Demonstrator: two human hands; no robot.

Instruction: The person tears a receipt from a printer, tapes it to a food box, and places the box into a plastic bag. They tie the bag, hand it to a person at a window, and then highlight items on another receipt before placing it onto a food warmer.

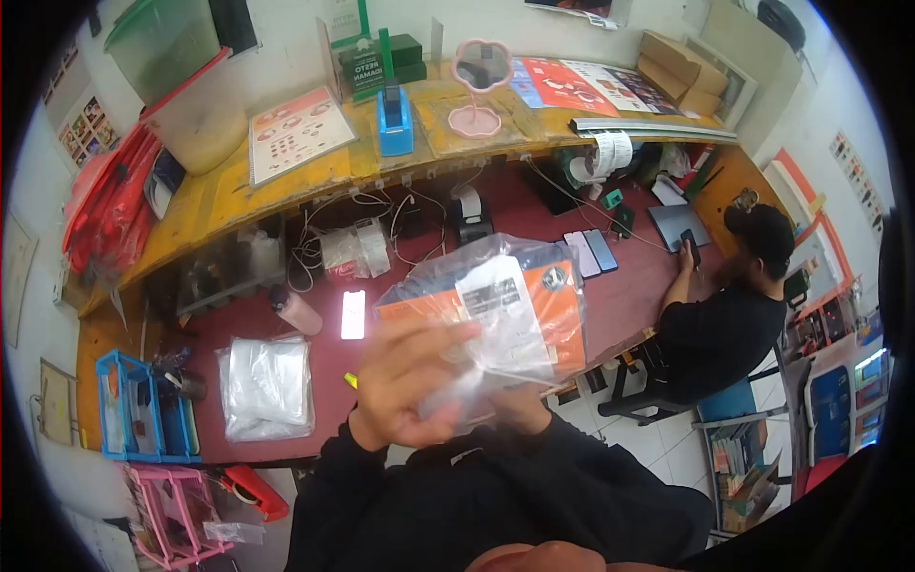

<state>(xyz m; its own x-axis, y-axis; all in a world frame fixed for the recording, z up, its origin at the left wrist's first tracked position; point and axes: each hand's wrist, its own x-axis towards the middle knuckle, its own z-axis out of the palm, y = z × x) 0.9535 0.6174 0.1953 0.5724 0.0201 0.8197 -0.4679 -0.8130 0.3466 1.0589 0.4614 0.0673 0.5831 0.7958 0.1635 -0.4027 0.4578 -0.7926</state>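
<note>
A clear plastic bag (567, 329) is held up in front of me, with an orange printed packet (429, 303) and a white paper slip (505, 310) inside it. My left hand (405, 381) is curled at the bag's lower left, slightly blurred, with loose plastic between thumb and fingers. Under the bag's near edge, my right hand (522, 410) grips it; most of its fingers are hidden behind the plastic. A lit phone (353, 316) lies on the red desktop beyond my left hand, near a pink bottle (296, 313).
A stack of clear plastic bags (267, 389) lies left, beside a blue rack (143, 410). A shelf (410, 133) carrying a blue tape dispenser (394, 122) and pink mirror (481, 71) overhangs the desk. Another person (734, 296) sits at right, holding a phone.
</note>
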